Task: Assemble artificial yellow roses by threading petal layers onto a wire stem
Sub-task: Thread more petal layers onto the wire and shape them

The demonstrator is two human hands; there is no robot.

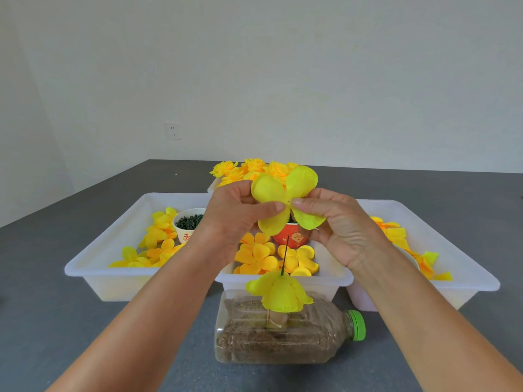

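Note:
Both hands hold up one yellow four-lobed petal layer [285, 198] above the trays. My left hand [235, 219] pinches it from the left, thumb on its front near the centre hole. My right hand [336, 224] pinches it from the right. Below stands a thin green wire stem [284, 257], upright. Drooping yellow petals [278, 291] sit threaded on its lower part, on top of a lying plastic bottle [285, 335] filled with brown grain and closed by a green cap.
Three white trays lie behind the bottle: the left one [113, 241] with yellow petals and a cup of dark green pieces [188, 222], the middle one [283, 278] with orange-yellow petal layers and a red cup [291, 236], the right one [458, 256] with petals. Finished roses [254, 168] lie further back.

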